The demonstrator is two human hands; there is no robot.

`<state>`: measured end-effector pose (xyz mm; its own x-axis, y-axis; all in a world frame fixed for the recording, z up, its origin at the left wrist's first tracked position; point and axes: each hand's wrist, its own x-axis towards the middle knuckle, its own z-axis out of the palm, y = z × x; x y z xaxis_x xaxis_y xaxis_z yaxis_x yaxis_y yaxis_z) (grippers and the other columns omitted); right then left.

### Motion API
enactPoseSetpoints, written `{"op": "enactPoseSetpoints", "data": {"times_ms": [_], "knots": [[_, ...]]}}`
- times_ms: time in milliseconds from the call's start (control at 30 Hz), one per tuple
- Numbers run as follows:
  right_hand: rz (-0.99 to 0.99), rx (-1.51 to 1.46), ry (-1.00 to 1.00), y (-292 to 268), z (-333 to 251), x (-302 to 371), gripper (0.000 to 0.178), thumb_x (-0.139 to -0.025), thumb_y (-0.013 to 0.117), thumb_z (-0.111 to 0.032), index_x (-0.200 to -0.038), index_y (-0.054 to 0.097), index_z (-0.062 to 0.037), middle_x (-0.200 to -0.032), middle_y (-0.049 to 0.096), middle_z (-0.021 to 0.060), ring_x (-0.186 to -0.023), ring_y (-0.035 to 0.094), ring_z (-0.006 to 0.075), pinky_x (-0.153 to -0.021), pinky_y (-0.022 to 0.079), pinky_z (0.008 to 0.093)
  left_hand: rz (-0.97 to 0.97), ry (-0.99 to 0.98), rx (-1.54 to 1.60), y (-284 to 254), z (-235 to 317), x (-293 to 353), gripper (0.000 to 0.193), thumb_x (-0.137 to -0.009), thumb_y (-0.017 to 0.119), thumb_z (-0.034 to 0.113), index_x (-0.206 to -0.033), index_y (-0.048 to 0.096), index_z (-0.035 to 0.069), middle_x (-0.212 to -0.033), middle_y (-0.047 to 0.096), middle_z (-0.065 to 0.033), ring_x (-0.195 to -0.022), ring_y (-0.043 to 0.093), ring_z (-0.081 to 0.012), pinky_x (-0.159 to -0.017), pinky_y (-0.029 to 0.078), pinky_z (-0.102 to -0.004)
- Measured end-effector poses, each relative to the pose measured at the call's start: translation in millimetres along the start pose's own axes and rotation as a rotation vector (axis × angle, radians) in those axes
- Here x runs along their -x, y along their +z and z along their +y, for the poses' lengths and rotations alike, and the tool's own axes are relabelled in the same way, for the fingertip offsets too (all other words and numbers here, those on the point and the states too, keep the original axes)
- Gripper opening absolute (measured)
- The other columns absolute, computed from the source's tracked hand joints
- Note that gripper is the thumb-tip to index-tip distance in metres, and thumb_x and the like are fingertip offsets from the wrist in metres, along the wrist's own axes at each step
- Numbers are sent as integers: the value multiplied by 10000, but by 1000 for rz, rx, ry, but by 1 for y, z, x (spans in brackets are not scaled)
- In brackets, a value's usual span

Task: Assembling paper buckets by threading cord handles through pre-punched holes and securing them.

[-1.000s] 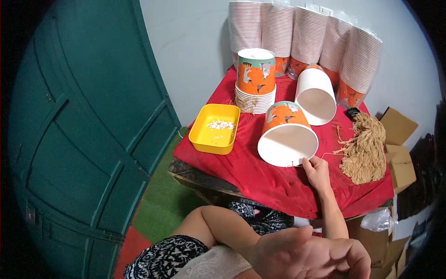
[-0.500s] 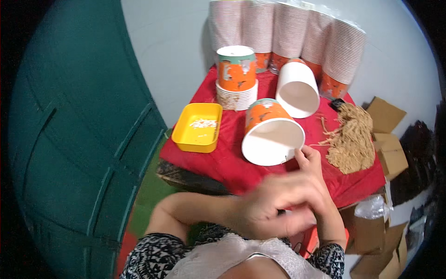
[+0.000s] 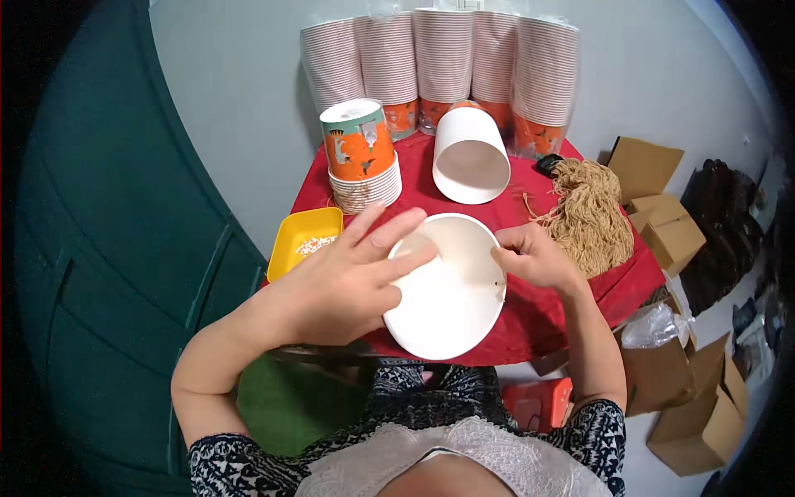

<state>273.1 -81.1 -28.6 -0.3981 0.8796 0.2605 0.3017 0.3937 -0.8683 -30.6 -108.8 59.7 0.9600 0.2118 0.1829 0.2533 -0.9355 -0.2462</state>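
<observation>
A white-lined paper bucket (image 3: 447,306) is tilted with its round mouth facing me at the near edge of the table. My right hand (image 3: 537,258) pinches its right rim between thumb and fingers. On the inner right wall there are small dark spots, perhaps holes. Over the bucket's left side, my left hand (image 3: 352,282) has its fingers spread and holds nothing; it covers part of the rim. Behind lies another paper bucket (image 3: 472,170) on its side, open end toward me. Partly hidden by my left forearm, a yellow tray (image 3: 284,244) contains small white pieces (image 3: 315,245).
A stack of orange and green buckets (image 3: 362,157) stands at the left on the red cloth (image 3: 530,319). Tall wrapped bucket stacks (image 3: 443,62) line the wall. A heap of tan cords (image 3: 590,224) lies at the right. Cardboard boxes (image 3: 667,232) sit beyond the table's right side.
My left hand has moved from over my right forearm to the bucket's left side, fingers spreading. The bucket's mouth now faces me more directly and is nearer. The whole view has shifted.
</observation>
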Motion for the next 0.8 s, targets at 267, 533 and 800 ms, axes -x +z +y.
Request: {"op": "enactPoseSetpoints", "data": {"times_ms": [267, 533, 800], "knots": [[262, 625, -167, -3, -43, 20, 181, -854, 666, -135, -774, 623, 22, -671, 606, 178, -601, 594, 324, -587, 476, 390, 72, 44, -120, 5, 18, -6, 157, -720, 633, 108, -633, 519, 44, -734, 565, -117, -1232, 546, -357, -1101, 324, -622], [302, 435, -203, 17, -80, 70, 58, -841, 640, -22, -859, 640, 33, -697, 594, 167, -615, 611, 304, -578, 484, 358, 299, -183, -50, 63, 0, -24, 232, -814, 704, 177, -703, 553, 40, -654, 555, -131, -670, 588, -303, -694, 478, -427], [258, -240, -103, 33, -50, 100, 184, -948, 563, -98, -891, 674, 37, -680, 612, 31, -578, 529, 63, -513, 412, 226, 313, -242, 37, 94, -12, -39, 242, -814, 706, 173, -705, 549, 25, -635, 572, -156, -633, 590, -345, -663, 475, -438]]}}
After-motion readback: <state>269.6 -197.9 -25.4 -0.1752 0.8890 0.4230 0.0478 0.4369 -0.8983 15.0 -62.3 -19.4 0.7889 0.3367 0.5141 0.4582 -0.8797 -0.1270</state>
